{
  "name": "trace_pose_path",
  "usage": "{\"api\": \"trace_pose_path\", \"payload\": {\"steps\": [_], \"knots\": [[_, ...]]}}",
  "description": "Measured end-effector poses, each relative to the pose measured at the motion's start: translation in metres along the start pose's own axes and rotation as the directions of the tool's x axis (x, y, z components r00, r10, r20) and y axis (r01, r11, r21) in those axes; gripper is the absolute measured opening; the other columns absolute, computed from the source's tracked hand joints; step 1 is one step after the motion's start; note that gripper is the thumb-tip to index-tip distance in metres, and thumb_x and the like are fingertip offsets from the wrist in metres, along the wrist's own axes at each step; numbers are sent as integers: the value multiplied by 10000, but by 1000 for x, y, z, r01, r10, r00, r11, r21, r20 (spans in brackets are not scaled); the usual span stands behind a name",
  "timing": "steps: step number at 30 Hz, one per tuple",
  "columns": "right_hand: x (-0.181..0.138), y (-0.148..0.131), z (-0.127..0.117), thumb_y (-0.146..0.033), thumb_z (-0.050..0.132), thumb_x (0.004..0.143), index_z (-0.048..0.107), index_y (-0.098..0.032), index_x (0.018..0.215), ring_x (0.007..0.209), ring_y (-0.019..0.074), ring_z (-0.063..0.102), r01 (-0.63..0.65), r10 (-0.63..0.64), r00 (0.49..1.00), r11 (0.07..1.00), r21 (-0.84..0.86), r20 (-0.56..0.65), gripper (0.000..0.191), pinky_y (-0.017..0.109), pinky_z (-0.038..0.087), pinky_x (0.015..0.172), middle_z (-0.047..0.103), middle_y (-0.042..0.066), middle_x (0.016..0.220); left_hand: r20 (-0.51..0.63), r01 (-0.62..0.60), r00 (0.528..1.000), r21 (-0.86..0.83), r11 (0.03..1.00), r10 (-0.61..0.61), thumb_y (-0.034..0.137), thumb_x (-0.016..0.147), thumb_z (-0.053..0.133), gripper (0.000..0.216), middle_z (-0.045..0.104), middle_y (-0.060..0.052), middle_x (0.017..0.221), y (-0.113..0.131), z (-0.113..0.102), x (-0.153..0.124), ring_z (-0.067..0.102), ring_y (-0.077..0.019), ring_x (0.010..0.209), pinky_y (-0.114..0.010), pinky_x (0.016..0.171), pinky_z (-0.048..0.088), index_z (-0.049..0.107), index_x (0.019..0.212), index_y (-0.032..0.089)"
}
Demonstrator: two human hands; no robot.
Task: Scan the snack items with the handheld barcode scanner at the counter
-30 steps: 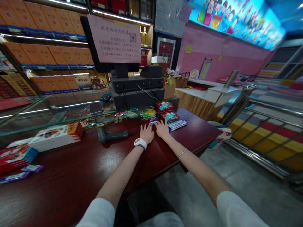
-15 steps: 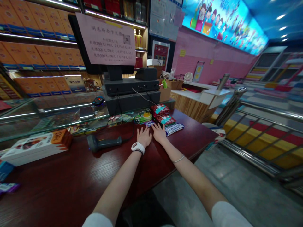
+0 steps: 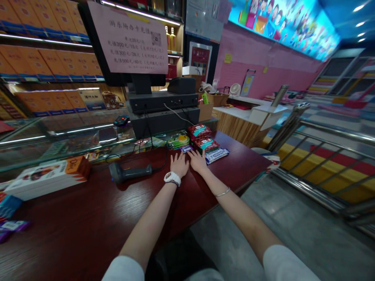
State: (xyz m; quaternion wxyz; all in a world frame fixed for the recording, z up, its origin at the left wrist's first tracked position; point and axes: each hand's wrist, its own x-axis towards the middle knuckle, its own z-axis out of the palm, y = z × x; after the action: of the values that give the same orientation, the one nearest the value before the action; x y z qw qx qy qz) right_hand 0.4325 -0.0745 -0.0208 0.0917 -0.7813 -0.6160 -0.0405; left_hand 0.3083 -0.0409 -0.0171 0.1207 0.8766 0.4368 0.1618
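Both my hands lie flat, side by side, on a dark red wooden counter (image 3: 88, 218). My left hand (image 3: 179, 164), with a white watch on its wrist, has its fingers spread and holds nothing. My right hand (image 3: 198, 160), with a thin bracelet on its wrist, also lies open. Just beyond the fingertips sit snack packets: a green and yellow one (image 3: 177, 141), two red and teal ones (image 3: 202, 136), a white and blue one (image 3: 216, 155) and a small purple one (image 3: 185, 148). My right fingertips are close to the red packets.
A barcode scanner (image 3: 130, 172) lies left of my hands, its cable running to the register (image 3: 164, 109) under a pink sign. A boxed item (image 3: 47, 177) and small packets sit far left. A glass display case stands behind. A metal railing (image 3: 322, 156) is to the right.
My hands have stayed flat on the counter in the same spot. Only the view has shifted slightly, to the right and then back a little.
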Motion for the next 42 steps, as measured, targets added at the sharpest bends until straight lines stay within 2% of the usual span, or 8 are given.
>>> {"api": "trace_pose_path", "payload": {"steps": [9,16,21,27,31,36,42], "knots": [[0,-2,-3,-204,351,946,418,-234,1493,1459,324,324,-4,4,1000,1000,9,25,552,614,2,1192,387,72,1571,65,29,997,0,1000,-29,362,954,357,562,273,-9,1625,1,0,4,235,-322,1501,-568,1234,126,388,1506,261],[-1,-2,-3,-191,353,950,430,-245,1485,1460,320,325,-5,5,1000,1000,1,30,544,604,11,1196,391,59,1570,69,20,997,45,999,-23,372,964,339,570,216,-43,1642,0,0,3,228,-312,1505,-554,1231,136,365,1518,237],[-10,-7,-6,-165,374,934,499,-216,1434,1430,311,378,-2,3,997,1000,6,-75,518,585,87,1202,441,67,1542,39,-4,999,125,992,-1,347,965,347,566,206,-63,1643,3,-4,-3,271,-307,1491,-503,1232,185,383,1511,206],[-26,-21,-20,-240,445,927,485,-186,1444,1459,331,314,68,-68,962,998,-9,-266,522,575,145,1200,341,91,1595,-48,-95,993,203,975,106,309,936,406,580,262,-70,1626,-2,-30,-21,271,-299,1493,-495,1232,210,397,1503,188],[-36,-37,-35,-312,487,929,445,-199,1475,1470,341,289,142,-141,943,990,-18,-300,559,572,135,1205,296,92,1613,-115,-111,983,252,961,144,302,923,429,574,268,-74,1623,-16,-56,-41,273,-309,1490,-524,1237,182,429,1482,172],[-48,-68,-50,-368,485,940,400,-186,1503,1484,335,254,235,-230,922,972,-24,-313,598,561,104,1216,283,83,1619,-180,-86,973,289,953,143,298,925,430,576,260,-63,1629,-47,-81,-73,257,-305,1496,-532,1234,188,416,1486,171],[-60,-112,-51,-397,476,942,387,-191,1510,1491,306,247,356,-336,894,935,13,-298,611,538,108,1225,266,61,1625,-235,-43,964,325,945,125,298,935,421,570,268,-68,1625,-89,-101,-119,257,-295,1498,-534,1231,200,405,1491,174]]}}
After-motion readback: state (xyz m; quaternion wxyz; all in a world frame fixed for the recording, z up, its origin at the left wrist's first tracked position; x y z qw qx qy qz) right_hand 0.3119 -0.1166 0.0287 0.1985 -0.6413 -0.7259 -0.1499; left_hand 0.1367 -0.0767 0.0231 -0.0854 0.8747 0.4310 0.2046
